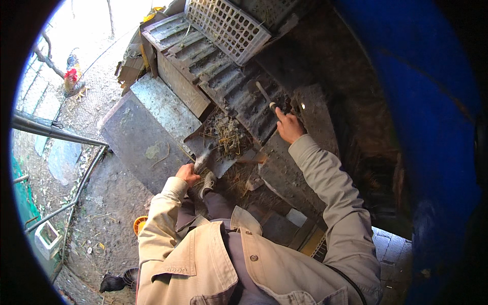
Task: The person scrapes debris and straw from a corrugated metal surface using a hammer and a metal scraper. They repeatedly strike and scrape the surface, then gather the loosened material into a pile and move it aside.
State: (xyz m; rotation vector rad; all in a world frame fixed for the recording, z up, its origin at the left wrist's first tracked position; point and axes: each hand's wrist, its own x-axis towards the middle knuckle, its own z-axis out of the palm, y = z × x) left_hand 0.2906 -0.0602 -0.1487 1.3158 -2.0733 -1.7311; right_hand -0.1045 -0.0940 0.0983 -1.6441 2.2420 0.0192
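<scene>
My right hand (290, 126) is closed round the dark handle of a small hand tool (265, 93), whose light shaft points up and left over a dirty ridged sheet (232, 82). The tool's far end is hard to make out against the dirt. Lower left, my left hand (187, 174) grips the end of a metal dustpan or shovel (221, 164); its exact grip is partly hidden. Straw and dark litter (225, 135) lie in and around its pan, below the ridged sheet's edge.
A white plastic crate (228, 30) rests on the ridged sheet. Flat boards (141, 133) lie left of the litter. A rooster (72, 76) stands beyond a metal-framed fence (57, 131). A black hen (112, 283) is at lower left, and a blue surface (431, 114) rises at right.
</scene>
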